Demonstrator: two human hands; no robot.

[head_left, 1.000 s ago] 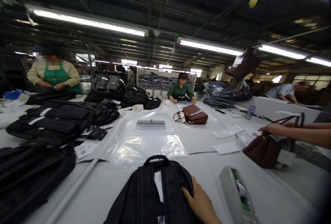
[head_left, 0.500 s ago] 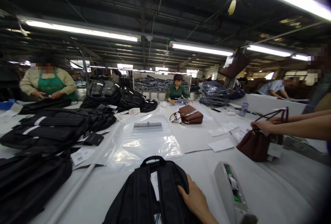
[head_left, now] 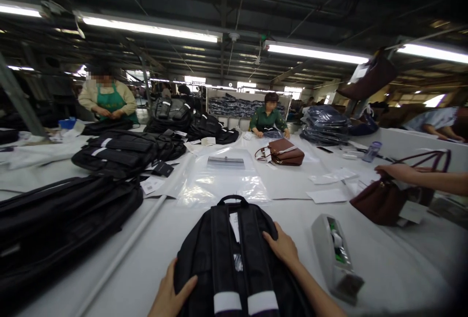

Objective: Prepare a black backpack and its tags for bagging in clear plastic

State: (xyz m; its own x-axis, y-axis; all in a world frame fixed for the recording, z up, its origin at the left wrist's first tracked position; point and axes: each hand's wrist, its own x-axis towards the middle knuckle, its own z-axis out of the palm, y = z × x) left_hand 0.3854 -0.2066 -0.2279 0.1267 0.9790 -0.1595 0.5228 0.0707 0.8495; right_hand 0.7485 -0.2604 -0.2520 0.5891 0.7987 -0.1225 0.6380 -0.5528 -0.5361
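Two hands laid flat on one black backpack point(head_left: 234, 253) at the bottom centre of the frame. Left hand point(head_left: 171, 293) spread open against the bag's lower left flank, thumb pointing up and inward; right hand point(head_left: 282, 246) pressed open on the upper right shoulder, fingers toward the middle. Hands well apart, bag between them, neither closed around anything. Long axis of the backpack running from the bottom edge up the frame, carry handle point(head_left: 233, 199) at the far end, two straps with white bands nearest the viewer. Right hand set higher and closer to the handle; left hand closer to the strap ends. Matte black fabric, back panel up, white tag point(head_left: 235, 226) between the straps.

Just right of the bag, a grey tape dispenser point(head_left: 336, 253) on the white table point(head_left: 387, 263). Beyond the handle, clear plastic bags point(head_left: 223, 188) laid flat. At lower left, stacked black bags point(head_left: 62, 217). At right, a co-worker's hand point(head_left: 397, 172) on a maroon handbag point(head_left: 380, 202). Farther up, centre, a brown handbag point(head_left: 283, 152).
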